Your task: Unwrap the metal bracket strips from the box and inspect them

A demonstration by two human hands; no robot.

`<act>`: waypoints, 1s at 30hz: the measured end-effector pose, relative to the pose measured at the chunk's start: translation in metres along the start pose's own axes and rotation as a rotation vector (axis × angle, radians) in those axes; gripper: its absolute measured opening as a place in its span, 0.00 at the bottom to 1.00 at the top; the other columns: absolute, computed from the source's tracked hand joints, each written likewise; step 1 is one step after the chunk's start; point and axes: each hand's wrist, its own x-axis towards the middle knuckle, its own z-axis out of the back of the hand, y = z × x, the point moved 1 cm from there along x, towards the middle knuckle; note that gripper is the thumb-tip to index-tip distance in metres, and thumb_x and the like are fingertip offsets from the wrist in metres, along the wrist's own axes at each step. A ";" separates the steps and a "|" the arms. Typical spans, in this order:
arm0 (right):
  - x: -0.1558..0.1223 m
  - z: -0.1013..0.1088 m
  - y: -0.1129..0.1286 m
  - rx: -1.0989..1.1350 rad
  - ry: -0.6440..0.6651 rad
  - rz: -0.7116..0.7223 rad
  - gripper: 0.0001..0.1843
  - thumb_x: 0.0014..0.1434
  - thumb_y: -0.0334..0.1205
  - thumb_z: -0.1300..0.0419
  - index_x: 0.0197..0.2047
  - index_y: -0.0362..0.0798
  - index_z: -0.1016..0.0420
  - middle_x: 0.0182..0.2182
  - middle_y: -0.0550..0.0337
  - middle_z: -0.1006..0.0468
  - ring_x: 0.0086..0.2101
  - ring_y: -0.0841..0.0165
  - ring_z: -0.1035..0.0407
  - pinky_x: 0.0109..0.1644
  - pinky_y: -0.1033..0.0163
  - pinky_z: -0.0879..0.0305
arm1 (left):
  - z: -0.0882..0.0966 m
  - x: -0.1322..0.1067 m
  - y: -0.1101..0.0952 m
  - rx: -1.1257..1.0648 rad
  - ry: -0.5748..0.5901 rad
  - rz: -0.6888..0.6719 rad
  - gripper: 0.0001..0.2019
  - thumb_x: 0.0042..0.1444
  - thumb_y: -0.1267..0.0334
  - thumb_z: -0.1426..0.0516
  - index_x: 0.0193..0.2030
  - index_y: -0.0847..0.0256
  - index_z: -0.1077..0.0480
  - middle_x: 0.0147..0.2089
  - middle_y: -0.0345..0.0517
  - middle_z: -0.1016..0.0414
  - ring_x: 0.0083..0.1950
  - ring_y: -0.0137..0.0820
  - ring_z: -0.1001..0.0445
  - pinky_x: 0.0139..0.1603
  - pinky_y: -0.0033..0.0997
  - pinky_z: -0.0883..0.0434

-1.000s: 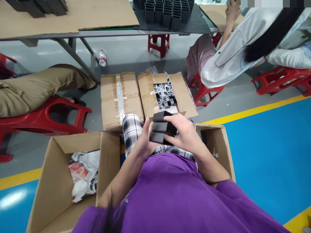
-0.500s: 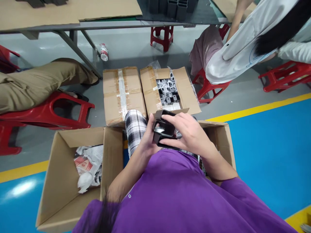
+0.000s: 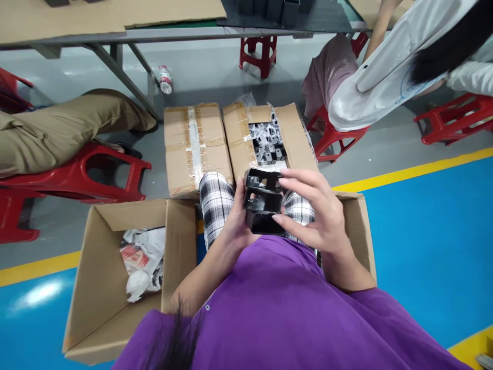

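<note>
Both my hands hold a small stack of black hollow plastic parts (image 3: 263,202) above my lap, their open ends turned up toward me. My left hand (image 3: 234,223) grips the stack from the left side. My right hand (image 3: 314,210) wraps its fingers over the stack's right side and front. Just beyond them stands an open cardboard box (image 3: 292,134) with several more black parts (image 3: 267,144) in clear plastic. My legs in checked trousers (image 3: 215,203) are under the hands.
A taped shut carton (image 3: 192,146) lies left of the open one. An open box (image 3: 96,272) at my left holds crumpled wrappers; another box (image 3: 356,231) is at my right. Two seated people, red stools (image 3: 77,177) and a workbench (image 3: 154,25) lie ahead.
The stack of black parts has been tipped so that its open ends face me, and my right hand has slid from on top to its right side. The view has dipped slightly.
</note>
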 end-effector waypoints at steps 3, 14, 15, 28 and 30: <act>-0.007 -0.005 -0.004 0.120 -0.040 -0.121 0.30 0.61 0.44 0.37 0.65 0.58 0.39 0.62 0.49 0.34 0.61 0.51 0.36 0.60 0.40 0.31 | -0.006 -0.004 -0.002 -0.136 0.023 0.197 0.31 0.57 0.33 0.48 0.49 0.57 0.24 0.41 0.50 0.19 0.48 0.46 0.20 0.46 0.45 0.22; -0.029 -0.025 -0.010 0.172 -0.357 -0.232 0.29 0.55 0.55 0.34 0.54 0.55 0.37 0.54 0.47 0.34 0.57 0.51 0.35 0.58 0.39 0.32 | -0.040 0.007 -0.003 -0.325 -0.084 0.161 0.33 0.56 0.30 0.50 0.43 0.60 0.24 0.40 0.49 0.19 0.47 0.41 0.21 0.47 0.42 0.23; -0.028 -0.025 -0.009 0.142 -0.372 -0.232 0.28 0.55 0.53 0.34 0.54 0.55 0.37 0.54 0.47 0.33 0.57 0.51 0.35 0.58 0.39 0.32 | -0.044 0.010 -0.003 -0.330 -0.083 0.135 0.33 0.55 0.30 0.50 0.43 0.60 0.24 0.39 0.48 0.19 0.47 0.41 0.21 0.48 0.42 0.23; -0.015 -0.035 0.008 0.008 -0.490 -0.188 0.46 0.60 0.51 0.37 0.71 0.57 0.62 0.49 0.48 0.28 0.51 0.54 0.29 0.57 0.42 0.30 | -0.057 0.013 -0.002 -0.346 -0.096 0.015 0.36 0.53 0.27 0.51 0.42 0.60 0.26 0.38 0.47 0.20 0.52 0.43 0.23 0.51 0.43 0.24; -0.014 -0.036 0.010 0.049 -0.501 -0.189 0.48 0.59 0.49 0.36 0.71 0.57 0.63 0.49 0.48 0.27 0.51 0.54 0.28 0.58 0.41 0.31 | -0.056 0.012 -0.002 -0.342 -0.088 -0.001 0.34 0.54 0.28 0.50 0.43 0.59 0.26 0.37 0.46 0.21 0.52 0.43 0.23 0.51 0.43 0.24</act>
